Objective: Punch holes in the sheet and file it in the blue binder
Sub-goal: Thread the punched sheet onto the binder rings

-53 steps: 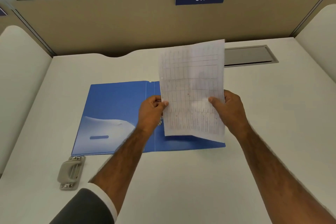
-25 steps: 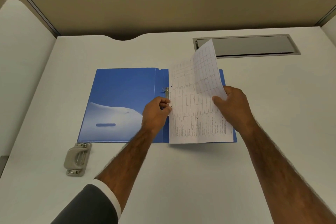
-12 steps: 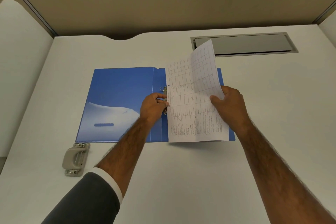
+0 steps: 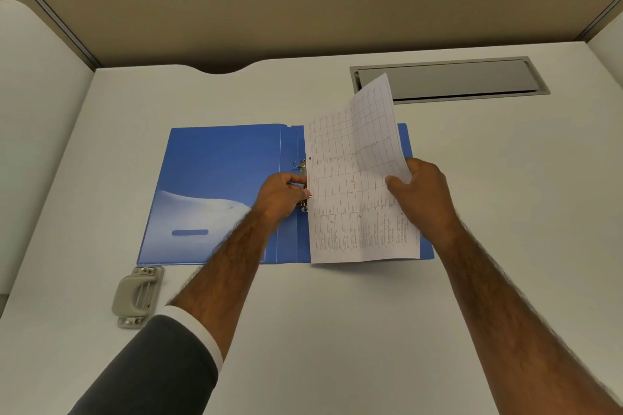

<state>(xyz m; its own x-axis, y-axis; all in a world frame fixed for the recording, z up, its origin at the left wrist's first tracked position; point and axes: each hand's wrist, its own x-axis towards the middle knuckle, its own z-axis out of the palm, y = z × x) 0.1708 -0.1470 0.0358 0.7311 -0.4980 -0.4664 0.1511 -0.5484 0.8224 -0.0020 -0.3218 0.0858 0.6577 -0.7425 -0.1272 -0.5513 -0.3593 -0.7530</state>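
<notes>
The blue binder (image 4: 219, 178) lies open on the white desk, its metal ring mechanism (image 4: 302, 175) at the spine. A printed sheet (image 4: 354, 185) with a table grid lies over the binder's right half, its top right corner curling up. A punched hole shows near the sheet's left edge beside the upper ring. My left hand (image 4: 281, 195) pinches the sheet's left edge at the rings. My right hand (image 4: 421, 199) grips the sheet's right edge and holds that side lifted.
A grey hole punch (image 4: 136, 295) sits on the desk (image 4: 337, 330) left of my left forearm, below the binder's front corner. A metal cable hatch (image 4: 448, 79) is set into the desk at the back right. Beige partition walls enclose the desk.
The sheet has come down from upright in the air onto the binder's right half. Its left edge has moved to the rings, with my left hand following it there.
</notes>
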